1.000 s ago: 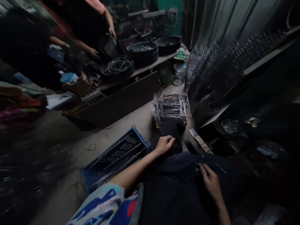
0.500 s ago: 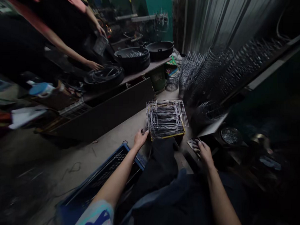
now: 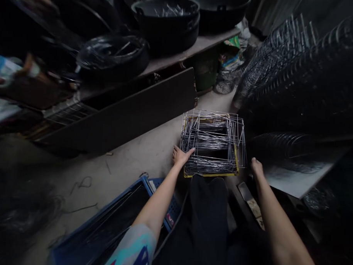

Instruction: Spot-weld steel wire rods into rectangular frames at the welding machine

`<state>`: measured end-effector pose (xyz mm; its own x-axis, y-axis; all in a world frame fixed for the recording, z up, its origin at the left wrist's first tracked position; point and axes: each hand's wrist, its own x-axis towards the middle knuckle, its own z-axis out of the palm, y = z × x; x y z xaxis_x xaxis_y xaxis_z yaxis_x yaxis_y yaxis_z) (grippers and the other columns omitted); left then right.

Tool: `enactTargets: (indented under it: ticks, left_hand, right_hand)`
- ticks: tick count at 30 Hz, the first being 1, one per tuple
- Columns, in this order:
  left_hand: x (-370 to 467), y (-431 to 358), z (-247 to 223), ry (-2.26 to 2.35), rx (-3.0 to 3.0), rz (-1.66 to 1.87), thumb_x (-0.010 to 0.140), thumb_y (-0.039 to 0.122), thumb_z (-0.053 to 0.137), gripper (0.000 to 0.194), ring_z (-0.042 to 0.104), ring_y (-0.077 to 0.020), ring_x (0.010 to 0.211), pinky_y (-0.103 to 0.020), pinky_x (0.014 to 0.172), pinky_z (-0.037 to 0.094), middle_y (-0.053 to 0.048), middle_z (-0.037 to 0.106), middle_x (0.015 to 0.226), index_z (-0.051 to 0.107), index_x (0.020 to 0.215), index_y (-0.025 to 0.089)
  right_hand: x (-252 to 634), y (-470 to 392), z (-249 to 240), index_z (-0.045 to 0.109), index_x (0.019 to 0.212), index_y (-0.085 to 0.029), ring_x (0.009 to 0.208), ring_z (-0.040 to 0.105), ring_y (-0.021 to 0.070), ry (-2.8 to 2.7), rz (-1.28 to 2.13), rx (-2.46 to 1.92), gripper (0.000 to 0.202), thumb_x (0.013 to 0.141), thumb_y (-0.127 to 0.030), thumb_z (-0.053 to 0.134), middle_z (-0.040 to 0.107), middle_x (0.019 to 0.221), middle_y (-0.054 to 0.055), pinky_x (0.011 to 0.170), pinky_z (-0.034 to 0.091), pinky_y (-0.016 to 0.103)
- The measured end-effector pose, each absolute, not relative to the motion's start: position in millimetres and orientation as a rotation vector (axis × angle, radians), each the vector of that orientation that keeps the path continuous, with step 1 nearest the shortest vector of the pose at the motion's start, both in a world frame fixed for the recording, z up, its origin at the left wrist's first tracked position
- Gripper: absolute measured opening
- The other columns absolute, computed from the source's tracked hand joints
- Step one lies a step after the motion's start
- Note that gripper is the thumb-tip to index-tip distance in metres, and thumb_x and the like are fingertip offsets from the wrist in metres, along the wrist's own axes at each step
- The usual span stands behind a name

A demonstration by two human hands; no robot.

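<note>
A pile of bent wire frames (image 3: 213, 139) lies in a crate with a yellow rim (image 3: 211, 174), just past my knees. At the pile's near left side is my left hand (image 3: 181, 156). Its thumb and fingers are spread, and the thumb reaches over the wires. My right hand (image 3: 256, 167) is to the right of the pile, a small gap from the outermost wires. It looks curled, with most fingers turned away, so anything inside it is hidden.
A blue plastic crate (image 3: 104, 219) stands by my left arm. Beyond a dark board (image 3: 142, 112), black pans (image 3: 165, 27) sit on a low bench. Coiled wire racks (image 3: 283, 55) lean at the right, above a pale panel (image 3: 299, 177). Loose wire lies on the floor.
My view has tipped down and come closer to the pile. My left hand has moved onto its left side. My right hand has left the flat piece at the right and come beside the wires.
</note>
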<state>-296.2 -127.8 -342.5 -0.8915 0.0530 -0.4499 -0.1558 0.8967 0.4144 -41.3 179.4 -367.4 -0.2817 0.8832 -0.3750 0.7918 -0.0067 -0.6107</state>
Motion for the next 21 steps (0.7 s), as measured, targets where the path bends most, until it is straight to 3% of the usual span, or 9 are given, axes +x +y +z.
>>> enactTargets:
  ticks: [3,5,9,12,16,19,21]
  left_hand:
    - [-291.7,-111.3,-343.4,2.624,-0.093,0.601,0.057,0.076,0.07,0.124,0.036,-0.0443,0.136,-0.056,0.109,0.032,-0.034,0.039,0.144,0.024,0.145,0.002]
    - [-287.2,-108.5,-342.4,2.625,-0.103,0.589,0.058,0.069,0.075,0.11,0.046,-0.0448,0.129,-0.055,0.104,0.038,-0.033,0.049,0.135,0.034,0.138,0.004]
    - [-277.4,-121.4,-339.6,2.614,-0.108,0.585,0.078,0.051,0.065,0.067,0.061,-0.0424,0.111,-0.049,0.09,0.048,-0.03,0.064,0.116,0.049,0.124,0.005]
    - [-273.0,-134.4,-338.6,2.608,-0.045,0.623,0.086,0.043,0.057,0.049,0.063,-0.0375,0.111,-0.042,0.092,0.048,-0.025,0.067,0.114,0.055,0.119,0.007]
    - [-273.9,-141.5,-341.6,2.585,0.042,0.718,0.089,0.033,0.054,0.044,0.061,-0.0312,0.117,-0.036,0.1,0.045,-0.019,0.067,0.121,0.055,0.126,0.009]
    - [-275.5,-143.4,-348.2,2.555,0.059,0.788,0.09,0.029,0.051,0.047,0.059,-0.0283,0.121,-0.035,0.104,0.043,-0.014,0.065,0.126,0.051,0.134,0.013]
    - [-273.1,-146.8,-354.1,2.539,0.03,0.818,0.092,0.034,0.05,0.052,0.056,-0.0278,0.124,-0.036,0.105,0.042,-0.014,0.063,0.129,0.046,0.14,0.013]
  right_hand:
    - [-62.3,172.2,-382.8,0.07,0.101,0.002,0.089,0.064,0.0332,-2.201,1.144,-1.865,0.064,0.091,-0.047,0.031,0.067,0.091,0.025,0.079,0.048,0.04]
    - [-78.4,156.6,-388.9,0.068,0.114,-0.003,0.099,0.062,0.0323,-2.269,1.141,-1.808,0.058,0.091,-0.044,0.034,0.067,0.106,0.023,0.087,0.046,0.039]
    - [-101.7,126.2,-391.1,0.064,0.125,-0.012,0.108,0.06,0.0292,-2.37,1.163,-1.66,0.052,0.092,-0.04,0.037,0.065,0.117,0.018,0.095,0.044,0.036]
    - [-101.5,121.5,-384.0,0.062,0.127,-0.009,0.11,0.059,0.0294,-2.383,1.134,-1.634,0.055,0.094,-0.038,0.028,0.065,0.117,0.019,0.095,0.044,0.038]
    - [-94.6,116.4,-359.8,0.057,0.132,-0.007,0.121,0.051,0.0301,-2.431,1.014,-1.525,0.054,0.095,-0.033,0.029,0.057,0.13,0.021,0.101,0.04,0.041]
    - [-109.9,92.3,-338.8,0.047,0.14,-0.008,0.133,0.04,0.0249,-2.65,0.831,-1.012,0.05,0.097,-0.028,0.03,0.043,0.145,0.017,0.11,0.033,0.038]
    - [-129.3,70.1,-331.5,0.048,0.139,-0.011,0.132,0.042,0.0228,-2.927,0.749,-0.633,0.046,0.1,-0.028,0.03,0.046,0.143,0.016,0.111,0.03,0.038]
